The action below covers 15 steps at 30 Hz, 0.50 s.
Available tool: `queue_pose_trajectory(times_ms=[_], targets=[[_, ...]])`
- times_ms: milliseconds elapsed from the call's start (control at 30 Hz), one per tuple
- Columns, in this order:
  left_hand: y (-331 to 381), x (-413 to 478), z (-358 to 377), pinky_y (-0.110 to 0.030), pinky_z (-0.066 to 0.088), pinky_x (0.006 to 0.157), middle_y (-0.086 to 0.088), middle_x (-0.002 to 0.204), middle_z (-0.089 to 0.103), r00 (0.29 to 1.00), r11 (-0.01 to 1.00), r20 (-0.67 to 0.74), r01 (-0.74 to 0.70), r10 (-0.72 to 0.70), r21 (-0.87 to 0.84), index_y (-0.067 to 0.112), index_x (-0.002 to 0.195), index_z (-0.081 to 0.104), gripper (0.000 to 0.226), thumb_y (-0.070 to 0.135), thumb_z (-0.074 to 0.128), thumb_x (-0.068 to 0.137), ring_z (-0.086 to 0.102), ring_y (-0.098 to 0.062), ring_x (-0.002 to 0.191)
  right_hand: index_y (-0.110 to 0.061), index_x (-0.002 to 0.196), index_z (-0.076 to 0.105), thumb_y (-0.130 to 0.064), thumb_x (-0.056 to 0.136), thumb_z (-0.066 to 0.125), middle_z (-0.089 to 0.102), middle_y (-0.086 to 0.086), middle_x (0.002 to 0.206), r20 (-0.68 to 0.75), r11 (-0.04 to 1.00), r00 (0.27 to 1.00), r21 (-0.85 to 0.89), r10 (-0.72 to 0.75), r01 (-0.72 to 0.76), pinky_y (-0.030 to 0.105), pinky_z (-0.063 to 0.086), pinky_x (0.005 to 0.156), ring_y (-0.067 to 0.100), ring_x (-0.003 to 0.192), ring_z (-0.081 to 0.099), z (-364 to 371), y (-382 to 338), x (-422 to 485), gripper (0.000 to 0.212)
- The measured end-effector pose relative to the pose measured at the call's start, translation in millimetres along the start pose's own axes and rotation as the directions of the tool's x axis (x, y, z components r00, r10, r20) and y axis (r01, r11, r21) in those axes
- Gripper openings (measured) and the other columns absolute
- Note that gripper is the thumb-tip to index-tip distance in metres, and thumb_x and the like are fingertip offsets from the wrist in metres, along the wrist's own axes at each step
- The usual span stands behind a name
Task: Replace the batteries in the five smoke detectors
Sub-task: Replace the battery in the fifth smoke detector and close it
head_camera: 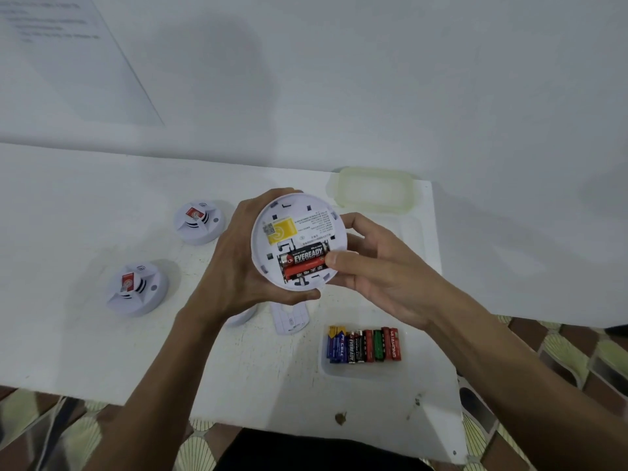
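Observation:
I hold a round white smoke detector [299,222] above the table, its back facing me. Its open battery bay holds two batteries [304,261], one black and one red. My left hand [234,263] grips the detector's left edge, fingers curled round its rim. My right hand [370,266] cups the right edge, and its thumb presses on the right end of the batteries. Two more white detectors [199,222] [137,289] sit face up on the table at the left. A clear tray [360,370] with several mixed batteries [364,345] stands below my right hand.
A white cover plate [290,319] lies on the table under the held detector, with another white piece partly hidden behind my left wrist. A translucent container lid [372,190] lies at the table's far right corner. The white table [85,334] stands against a white wall; patterned floor shows below.

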<state>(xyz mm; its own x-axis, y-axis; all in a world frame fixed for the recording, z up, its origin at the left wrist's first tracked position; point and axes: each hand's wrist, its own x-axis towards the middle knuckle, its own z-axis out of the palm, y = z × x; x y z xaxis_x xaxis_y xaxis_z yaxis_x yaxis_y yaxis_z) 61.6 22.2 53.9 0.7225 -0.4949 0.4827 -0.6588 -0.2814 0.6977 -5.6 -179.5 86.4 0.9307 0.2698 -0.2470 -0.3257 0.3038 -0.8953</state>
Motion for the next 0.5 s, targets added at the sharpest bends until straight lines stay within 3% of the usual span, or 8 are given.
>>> queue_pose_trajectory(times_ms=[133,300,400,500], targets=[[-2.4,2.9,-1.6,-0.033,0.038,0.105,-0.002,0.135,0.047,1.0,1.0,-0.023,0.006,-0.006,-0.008,0.033,0.136,0.034,0.092,0.073,0.069,0.061,0.046,-0.018,0.125,-0.01,0.129,0.055,-0.001,0.092,0.061,0.064,0.016,0.119,-0.097,0.97,0.986,-0.215,-0.134,0.111,0.043,0.056,0.092,0.029,0.105,0.068,5.4,-1.6,-1.2,0.038],[-4.5,1.0,-0.8,-0.023,0.035,0.104,0.012,0.134,0.042,1.0,0.998,-0.028,0.01,-0.008,0.063,0.031,0.135,0.035,0.092,0.076,0.065,0.061,0.043,-0.005,0.124,-0.03,0.13,0.053,-0.031,0.085,0.073,0.069,-0.006,0.103,-0.219,0.838,0.938,-0.533,-0.27,0.116,0.035,0.06,0.078,0.013,0.087,0.069,19.1,4.9,-1.1,0.048],[-1.6,-0.8,2.2,-0.028,0.038,0.103,0.009,0.133,0.045,0.999,0.997,-0.004,0.035,-0.035,0.065,0.026,0.136,0.034,0.097,0.074,0.068,0.058,0.046,-0.012,0.123,-0.029,0.126,0.053,-0.041,0.075,0.08,0.067,-0.014,0.103,-0.261,0.81,0.926,-0.582,-0.273,0.075,0.016,0.055,0.07,0.0,0.088,0.066,25.1,5.8,0.4,0.058],[-1.2,-1.7,3.4,-0.033,0.041,0.102,0.01,0.132,0.045,0.999,0.997,0.015,0.036,-0.037,0.065,0.028,0.135,0.033,0.094,0.077,0.064,0.06,0.048,-0.016,0.12,-0.028,0.119,0.05,-0.041,0.072,0.083,0.066,-0.019,0.104,-0.279,0.809,0.924,-0.585,-0.262,0.052,0.016,0.056,0.072,-0.005,0.091,0.065,28.3,6.4,3.0,0.059]])
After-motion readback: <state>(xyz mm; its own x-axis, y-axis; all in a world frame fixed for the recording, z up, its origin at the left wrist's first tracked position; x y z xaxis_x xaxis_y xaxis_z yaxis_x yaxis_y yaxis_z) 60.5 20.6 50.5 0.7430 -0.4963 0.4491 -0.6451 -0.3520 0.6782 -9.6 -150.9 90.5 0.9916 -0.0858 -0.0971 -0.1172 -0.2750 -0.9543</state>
